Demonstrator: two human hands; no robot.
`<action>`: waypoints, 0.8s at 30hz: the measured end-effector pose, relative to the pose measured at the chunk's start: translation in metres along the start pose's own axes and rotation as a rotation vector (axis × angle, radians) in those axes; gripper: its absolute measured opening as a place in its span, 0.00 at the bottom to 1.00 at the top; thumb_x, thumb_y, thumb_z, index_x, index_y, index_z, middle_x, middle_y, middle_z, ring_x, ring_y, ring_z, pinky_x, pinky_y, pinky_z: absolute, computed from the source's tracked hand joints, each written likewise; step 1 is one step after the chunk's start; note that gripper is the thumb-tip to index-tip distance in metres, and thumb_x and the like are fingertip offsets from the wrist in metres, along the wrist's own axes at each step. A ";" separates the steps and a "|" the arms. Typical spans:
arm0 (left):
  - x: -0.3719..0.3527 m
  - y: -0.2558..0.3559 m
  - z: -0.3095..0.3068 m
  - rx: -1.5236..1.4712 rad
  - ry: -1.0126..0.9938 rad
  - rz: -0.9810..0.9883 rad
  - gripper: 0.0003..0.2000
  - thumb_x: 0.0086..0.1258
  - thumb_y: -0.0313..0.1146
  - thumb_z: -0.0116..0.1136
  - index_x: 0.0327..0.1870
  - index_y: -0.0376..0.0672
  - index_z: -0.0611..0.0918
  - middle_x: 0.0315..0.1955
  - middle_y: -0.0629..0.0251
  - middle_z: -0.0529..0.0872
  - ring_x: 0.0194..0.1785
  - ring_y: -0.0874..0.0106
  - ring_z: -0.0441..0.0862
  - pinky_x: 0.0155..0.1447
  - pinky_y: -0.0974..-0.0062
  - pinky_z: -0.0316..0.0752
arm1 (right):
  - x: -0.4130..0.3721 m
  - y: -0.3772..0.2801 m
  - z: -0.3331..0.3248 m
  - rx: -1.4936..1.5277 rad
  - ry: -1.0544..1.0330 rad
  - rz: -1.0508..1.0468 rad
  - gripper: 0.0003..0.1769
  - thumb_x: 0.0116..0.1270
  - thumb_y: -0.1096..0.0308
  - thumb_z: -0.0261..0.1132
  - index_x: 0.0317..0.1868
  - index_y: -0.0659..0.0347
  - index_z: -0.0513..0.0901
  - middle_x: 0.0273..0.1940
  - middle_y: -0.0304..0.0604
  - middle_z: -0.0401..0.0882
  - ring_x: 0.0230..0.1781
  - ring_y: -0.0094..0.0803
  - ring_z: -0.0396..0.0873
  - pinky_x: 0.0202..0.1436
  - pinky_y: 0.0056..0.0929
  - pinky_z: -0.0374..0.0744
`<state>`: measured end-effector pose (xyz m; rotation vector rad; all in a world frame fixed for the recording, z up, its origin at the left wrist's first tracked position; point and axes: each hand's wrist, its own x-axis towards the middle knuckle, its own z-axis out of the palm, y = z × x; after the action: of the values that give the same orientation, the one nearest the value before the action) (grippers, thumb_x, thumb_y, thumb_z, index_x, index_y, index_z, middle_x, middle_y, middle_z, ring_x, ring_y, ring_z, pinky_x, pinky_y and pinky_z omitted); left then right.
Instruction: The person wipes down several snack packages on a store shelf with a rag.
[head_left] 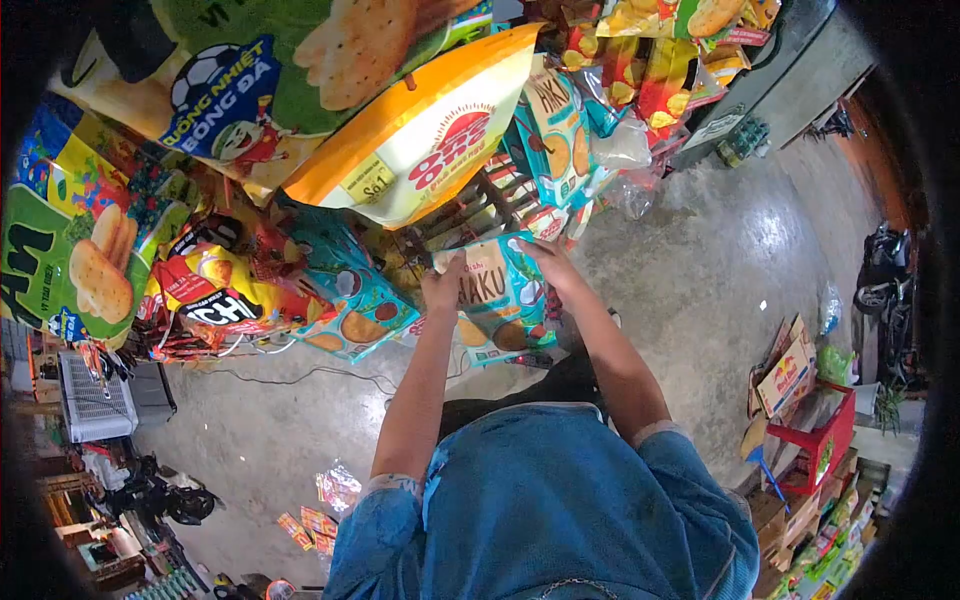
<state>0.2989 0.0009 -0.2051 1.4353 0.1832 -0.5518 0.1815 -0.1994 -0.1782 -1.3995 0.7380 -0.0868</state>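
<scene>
A teal and cream snack bag with large brown lettering is held upright in front of the body. My left hand grips its upper left edge, and my right hand is closed on its upper right corner. Just beyond it stands a rack hung with snack bags. Similar teal bags hang on either side, one to the left and one to the upper right. A large orange and white bag hangs above my hands.
Green bags and a red and yellow bag hang at the left. A dark cable runs along the floor. Packets lie lower left. At the right are a red crate, cardboard and a motorbike.
</scene>
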 end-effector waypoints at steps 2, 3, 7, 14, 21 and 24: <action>0.009 -0.006 -0.002 0.001 0.000 -0.005 0.11 0.69 0.39 0.72 0.38 0.40 0.86 0.31 0.66 0.89 0.27 0.74 0.86 0.30 0.72 0.77 | 0.008 0.010 -0.001 -0.018 0.018 -0.007 0.39 0.69 0.44 0.70 0.66 0.72 0.79 0.62 0.53 0.82 0.62 0.36 0.78 0.67 0.34 0.73; 0.010 -0.002 0.000 0.002 0.000 -0.010 0.11 0.69 0.39 0.72 0.37 0.40 0.86 0.30 0.66 0.89 0.26 0.74 0.85 0.29 0.72 0.76 | 0.009 0.010 0.000 -0.016 0.021 -0.007 0.42 0.69 0.43 0.71 0.67 0.73 0.77 0.64 0.55 0.80 0.64 0.38 0.77 0.68 0.35 0.72; 0.013 -0.005 0.002 -0.018 0.063 0.025 0.11 0.69 0.39 0.72 0.37 0.40 0.86 0.29 0.65 0.89 0.26 0.74 0.85 0.30 0.73 0.76 | 0.009 0.003 0.000 -0.029 0.007 0.020 0.44 0.69 0.42 0.70 0.69 0.74 0.75 0.66 0.57 0.78 0.67 0.39 0.76 0.71 0.36 0.71; 0.010 0.001 0.001 0.128 0.054 -0.029 0.16 0.65 0.44 0.74 0.39 0.39 0.88 0.34 0.64 0.90 0.34 0.73 0.86 0.41 0.71 0.78 | 0.010 -0.002 0.001 -0.092 -0.015 0.043 0.45 0.69 0.40 0.69 0.70 0.72 0.74 0.67 0.58 0.78 0.68 0.41 0.75 0.72 0.38 0.70; 0.006 -0.003 0.006 0.067 0.061 0.013 0.13 0.67 0.39 0.74 0.39 0.39 0.86 0.33 0.65 0.90 0.35 0.75 0.85 0.42 0.72 0.78 | 0.032 0.035 -0.004 -0.056 -0.039 0.046 0.47 0.68 0.38 0.69 0.71 0.71 0.73 0.68 0.56 0.78 0.68 0.40 0.76 0.71 0.38 0.72; 0.008 -0.004 0.005 0.046 0.069 -0.017 0.12 0.68 0.39 0.72 0.39 0.38 0.86 0.34 0.66 0.89 0.35 0.76 0.85 0.43 0.73 0.78 | 0.045 0.053 -0.003 -0.077 -0.030 0.039 0.48 0.67 0.36 0.68 0.71 0.71 0.74 0.68 0.57 0.77 0.69 0.42 0.76 0.71 0.40 0.73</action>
<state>0.3027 -0.0064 -0.2111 1.4997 0.2386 -0.5233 0.1956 -0.2120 -0.2450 -1.4556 0.7506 -0.0071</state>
